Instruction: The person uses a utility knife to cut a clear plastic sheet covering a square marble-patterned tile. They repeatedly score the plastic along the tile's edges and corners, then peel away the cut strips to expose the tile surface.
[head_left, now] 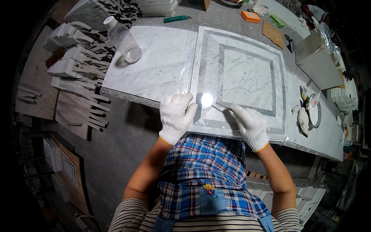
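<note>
A square marble panel (pixel 247 77) with nested grey border strips lies on the bench in front of me, a bright light spot on its near left part. My left hand (pixel 176 116), in a white knit glove, rests at the panel's left edge. Its thumb stands apart from the bent fingers, and it holds nothing that I can see. My right hand (pixel 249 124), gloved alike, is over the panel's near border. Thumb and forefinger are pinched together; a thin dark tip seems to stick out toward the inner grey strip, too small to name.
Left of the panel, a plain marble slab (pixel 154 65) carries a clear bottle (pixel 125 42). Beyond lie a green-handled cutter (pixel 176 18), an orange box (pixel 250 16) and brown cardboard (pixel 273 34). A roll of tape (pixel 315 110) lies at right; stone strips (pixel 79 89) are stacked at left.
</note>
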A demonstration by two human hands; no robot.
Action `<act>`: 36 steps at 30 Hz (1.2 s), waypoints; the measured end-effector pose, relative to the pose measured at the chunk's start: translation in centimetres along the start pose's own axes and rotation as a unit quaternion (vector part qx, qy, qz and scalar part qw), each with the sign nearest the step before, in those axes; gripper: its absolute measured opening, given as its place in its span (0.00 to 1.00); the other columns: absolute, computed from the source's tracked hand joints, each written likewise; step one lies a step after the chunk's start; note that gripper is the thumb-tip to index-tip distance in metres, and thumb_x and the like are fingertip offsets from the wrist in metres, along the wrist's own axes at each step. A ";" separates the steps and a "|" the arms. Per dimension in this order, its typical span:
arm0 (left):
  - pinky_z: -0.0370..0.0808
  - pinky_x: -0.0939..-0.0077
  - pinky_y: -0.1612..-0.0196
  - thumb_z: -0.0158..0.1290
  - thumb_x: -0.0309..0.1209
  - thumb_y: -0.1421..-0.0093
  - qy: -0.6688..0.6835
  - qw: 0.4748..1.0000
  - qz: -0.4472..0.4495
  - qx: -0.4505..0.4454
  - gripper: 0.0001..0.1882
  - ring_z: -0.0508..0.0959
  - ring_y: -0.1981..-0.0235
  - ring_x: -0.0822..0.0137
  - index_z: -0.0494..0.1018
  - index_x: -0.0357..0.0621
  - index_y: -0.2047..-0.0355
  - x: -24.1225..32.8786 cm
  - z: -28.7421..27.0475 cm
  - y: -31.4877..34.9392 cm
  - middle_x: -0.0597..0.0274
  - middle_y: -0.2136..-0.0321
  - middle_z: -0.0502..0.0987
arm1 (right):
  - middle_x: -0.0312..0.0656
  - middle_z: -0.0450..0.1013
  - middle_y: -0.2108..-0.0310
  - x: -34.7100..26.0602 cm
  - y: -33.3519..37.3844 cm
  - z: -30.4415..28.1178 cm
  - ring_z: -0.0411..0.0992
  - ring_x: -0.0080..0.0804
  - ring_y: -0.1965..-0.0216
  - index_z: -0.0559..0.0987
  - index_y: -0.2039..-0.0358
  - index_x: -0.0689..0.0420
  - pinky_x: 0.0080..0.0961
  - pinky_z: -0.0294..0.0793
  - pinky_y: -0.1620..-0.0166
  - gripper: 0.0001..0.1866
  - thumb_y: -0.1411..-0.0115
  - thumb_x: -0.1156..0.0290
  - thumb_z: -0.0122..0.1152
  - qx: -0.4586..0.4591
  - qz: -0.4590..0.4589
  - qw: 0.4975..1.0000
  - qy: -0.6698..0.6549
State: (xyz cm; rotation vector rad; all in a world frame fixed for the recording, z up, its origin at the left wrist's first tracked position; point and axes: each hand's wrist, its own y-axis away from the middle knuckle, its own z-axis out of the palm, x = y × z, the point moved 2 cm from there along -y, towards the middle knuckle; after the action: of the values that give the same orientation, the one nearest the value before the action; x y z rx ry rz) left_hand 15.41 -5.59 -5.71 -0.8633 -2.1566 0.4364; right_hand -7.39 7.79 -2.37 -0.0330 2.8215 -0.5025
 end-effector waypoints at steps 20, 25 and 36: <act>0.73 0.56 0.62 0.64 0.28 0.47 0.007 1.000 -0.003 0.010 0.10 0.77 0.68 0.49 0.82 0.41 0.64 0.4 -0.3 -0.3 0.52 0.72 0.80 | 0.38 0.80 0.64 -0.3 1.4 -0.7 0.78 0.40 0.66 0.86 0.52 0.46 0.35 0.76 0.65 0.16 0.42 0.71 0.71 0.002 -0.032 0.999 0.011; 0.73 0.56 0.62 0.64 0.27 0.47 0.003 1.000 -0.002 0.007 0.10 0.77 0.68 0.49 0.82 0.41 0.64 0.1 -0.2 -0.2 0.52 0.71 0.80 | 0.38 0.80 0.64 -0.7 1.0 -0.5 0.77 0.39 0.68 0.86 0.52 0.45 0.34 0.76 0.66 0.17 0.43 0.70 0.71 -0.011 -0.045 0.999 0.025; 0.73 0.56 0.63 0.64 0.27 0.47 0.006 1.000 -0.001 0.007 0.10 0.77 0.69 0.49 0.82 0.41 0.64 0.1 -0.1 -0.2 0.53 0.71 0.80 | 0.36 0.79 0.67 -0.7 0.8 -0.8 0.74 0.37 0.71 0.85 0.52 0.44 0.34 0.74 0.68 0.15 0.42 0.67 0.70 0.024 -0.054 0.998 0.018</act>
State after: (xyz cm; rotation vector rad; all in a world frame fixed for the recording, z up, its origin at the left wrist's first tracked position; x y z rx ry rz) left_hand 15.38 -5.62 -5.44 -0.8529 -2.1398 0.4440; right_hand -6.88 8.81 -1.75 -0.1703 2.8525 -0.6006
